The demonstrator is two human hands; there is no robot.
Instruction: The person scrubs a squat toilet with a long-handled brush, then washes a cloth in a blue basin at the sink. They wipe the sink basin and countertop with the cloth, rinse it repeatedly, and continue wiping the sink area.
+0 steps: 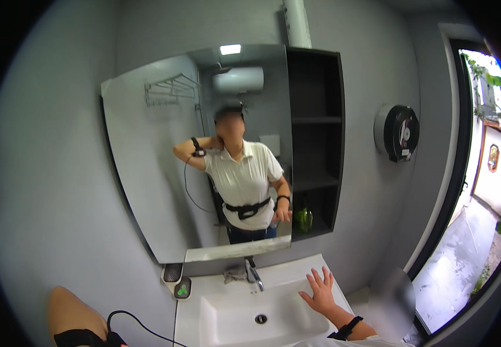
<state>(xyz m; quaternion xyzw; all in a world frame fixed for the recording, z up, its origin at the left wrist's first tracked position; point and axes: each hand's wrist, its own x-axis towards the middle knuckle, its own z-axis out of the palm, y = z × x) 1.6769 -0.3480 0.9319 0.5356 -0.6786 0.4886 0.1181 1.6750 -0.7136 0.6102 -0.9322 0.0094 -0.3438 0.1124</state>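
Observation:
My right hand point(319, 291), a black strap at its wrist, hovers over the right side of a white washbasin point(224, 319), fingers spread and nothing in them. My left hand is out of direct view; only the raised left arm with a black strap and a cable shows at the lower left. In the wall mirror point(155, 182), the reflection shows that hand at the neck, partly hidden. A chrome faucet point(257, 277) with a dark handle stands at the basin's back edge, and a grey cloth point(235, 274) lies left of it.
Two soap holders, the nearer point(183, 288) with a green item, are at the basin's left corner. A dark open shelf point(315, 152) holds a green bottle point(304, 220). A toilet-roll dispenser point(400, 132) hangs on the right wall, near an open doorway.

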